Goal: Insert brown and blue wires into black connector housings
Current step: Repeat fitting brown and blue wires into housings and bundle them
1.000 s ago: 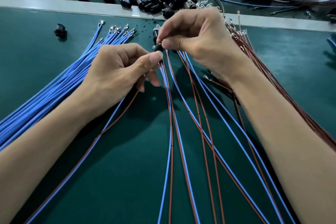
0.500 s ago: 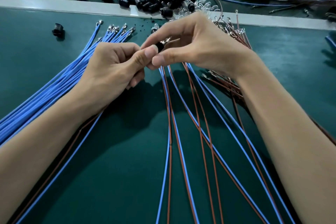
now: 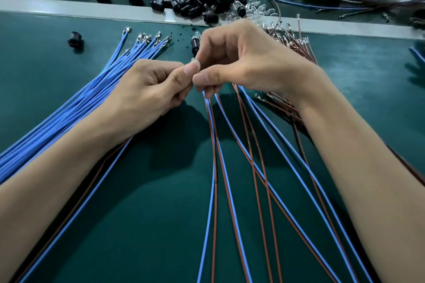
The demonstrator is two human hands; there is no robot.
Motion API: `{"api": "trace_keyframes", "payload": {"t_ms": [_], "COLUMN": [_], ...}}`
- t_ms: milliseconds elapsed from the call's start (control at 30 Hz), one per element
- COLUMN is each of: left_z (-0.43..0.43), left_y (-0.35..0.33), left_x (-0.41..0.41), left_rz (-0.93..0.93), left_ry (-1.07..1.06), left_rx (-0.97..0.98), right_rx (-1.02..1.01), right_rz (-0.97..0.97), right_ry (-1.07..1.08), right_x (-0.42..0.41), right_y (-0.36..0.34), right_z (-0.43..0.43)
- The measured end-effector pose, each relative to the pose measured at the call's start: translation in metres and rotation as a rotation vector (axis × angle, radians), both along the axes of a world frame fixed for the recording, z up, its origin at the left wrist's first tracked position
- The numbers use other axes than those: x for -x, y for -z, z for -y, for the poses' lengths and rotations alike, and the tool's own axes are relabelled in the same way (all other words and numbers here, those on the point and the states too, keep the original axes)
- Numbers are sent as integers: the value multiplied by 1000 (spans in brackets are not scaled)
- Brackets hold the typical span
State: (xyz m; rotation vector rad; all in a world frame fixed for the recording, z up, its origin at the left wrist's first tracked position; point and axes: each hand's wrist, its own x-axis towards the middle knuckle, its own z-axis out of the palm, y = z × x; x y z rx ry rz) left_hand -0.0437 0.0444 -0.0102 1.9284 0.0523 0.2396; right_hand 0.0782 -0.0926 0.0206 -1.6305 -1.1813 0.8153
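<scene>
Blue wires [image 3: 69,117] fan across the green mat [image 3: 161,225] at the left. Beside them the left hand [image 3: 147,92] pinches a tiny clear-tipped part [image 3: 195,60] (mostly hidden by fingertips), with a blue-and-brown pair [image 3: 110,167] trailing under its wrist. Black connector housings [image 3: 197,0] lie heaped beyond. The right hand [image 3: 248,64] pinches the same part; brown wires [image 3: 296,46] lie behind it.

bare forearms [image 3: 57,179], short trimmed nails [image 3: 189,69]
</scene>
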Motion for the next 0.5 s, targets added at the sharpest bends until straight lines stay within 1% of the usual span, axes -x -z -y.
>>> {"api": "trace_keyframes", "payload": {"t_ms": [133,267,400,500], "left_z": [1,-2,-3,-4], "left_y": [-1,-1,1,2], "left_x": [1,1,2,2], "left_rz": [10,18,27,57], "left_ry": [43,37,17,-31], "left_rx": [-59,-94,-40,21], "right_rx": [-16,-46,-94,-152], "right_rz": [-36,-54,-90,-85], "right_ry": [-2,15,31,94], "right_x": [-2,-3,-6,-9], "right_y": [3,7,11,10], "right_z": [5,8,6,5]}}
